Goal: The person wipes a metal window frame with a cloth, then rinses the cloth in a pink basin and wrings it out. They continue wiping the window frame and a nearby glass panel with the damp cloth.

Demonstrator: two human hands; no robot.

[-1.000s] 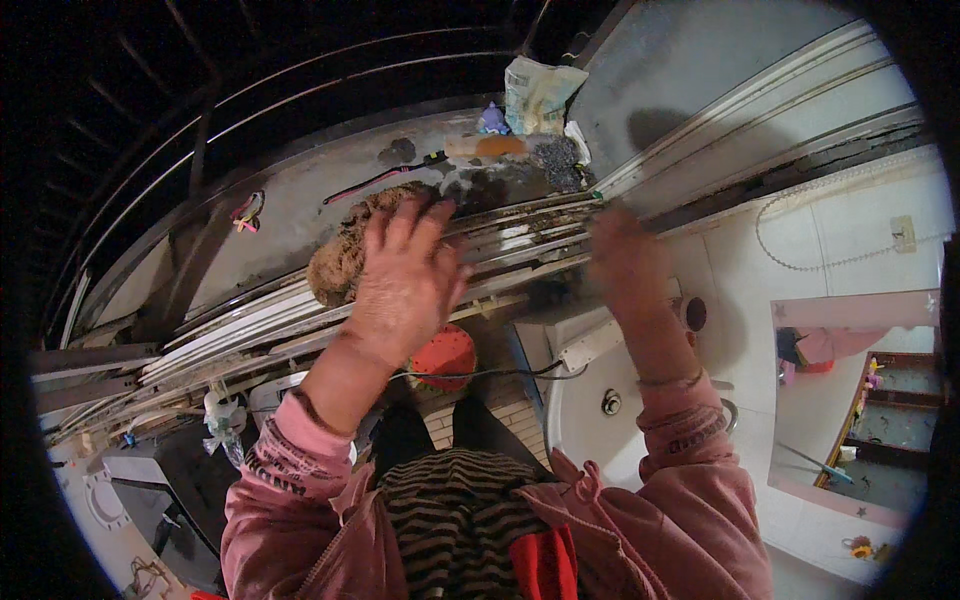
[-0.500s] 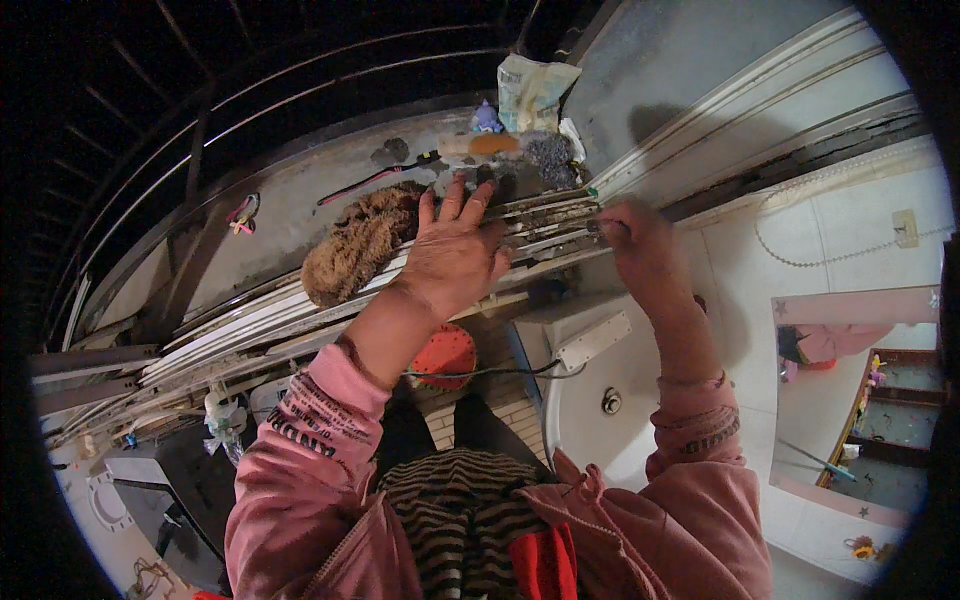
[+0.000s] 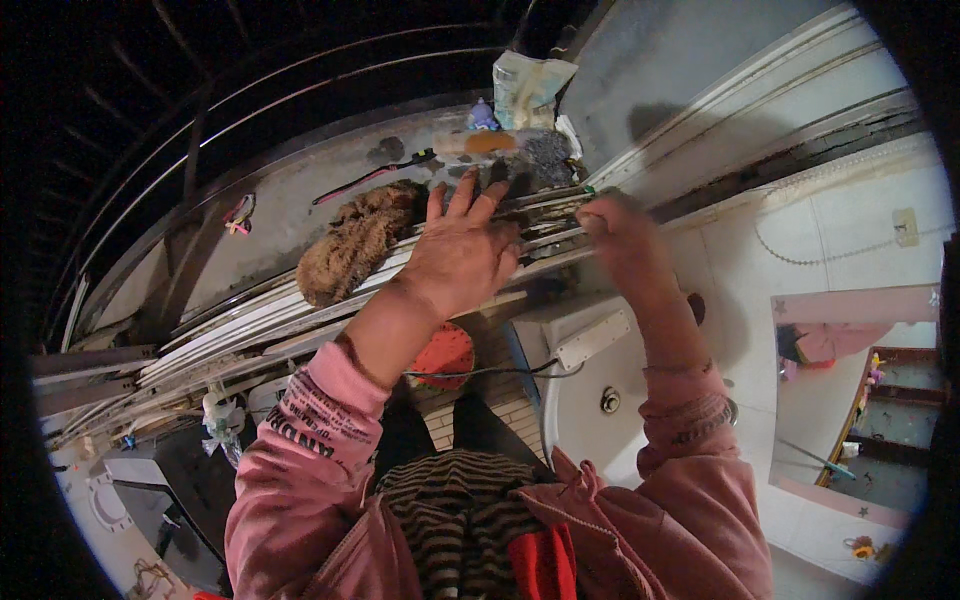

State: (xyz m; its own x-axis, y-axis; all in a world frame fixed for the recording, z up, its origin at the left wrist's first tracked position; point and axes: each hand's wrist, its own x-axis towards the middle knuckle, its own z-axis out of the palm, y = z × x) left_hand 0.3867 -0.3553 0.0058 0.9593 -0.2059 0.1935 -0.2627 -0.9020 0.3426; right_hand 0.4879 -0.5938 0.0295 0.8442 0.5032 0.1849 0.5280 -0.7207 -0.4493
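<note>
My left hand (image 3: pixel 462 245) rests on the white, dirty window track (image 3: pixel 240 320) with its fingers spread toward the ledge. To its left a brown, fuzzy cloth (image 3: pixel 350 250) lies across the track. At the track's right end my right hand (image 3: pixel 625 240) is curled, its fingers pressed together over the grooves. It is smeared by motion, and anything small between its fingers is hidden. A black-and-pink toothbrush (image 3: pixel 375 177) lies on the ledge beyond the cloth. A grey wire scourer (image 3: pixel 548 156) sits beyond the fingers, beside an orange-brown patch (image 3: pixel 490 143).
A purple toy figure (image 3: pixel 482 116) and a crumpled plastic bag (image 3: pixel 530 88) stand at the ledge's far end. Dark railings (image 3: pixel 300 85) run outside. Below my arms are a white washbasin (image 3: pixel 590 430) with a cable, and a red round stool (image 3: pixel 443 357). A pink-framed mirror (image 3: pixel 855 400) is at right.
My right hand has shifted slightly left and away from me along the track, still blurred. My left hand stays in nearly the same place.
</note>
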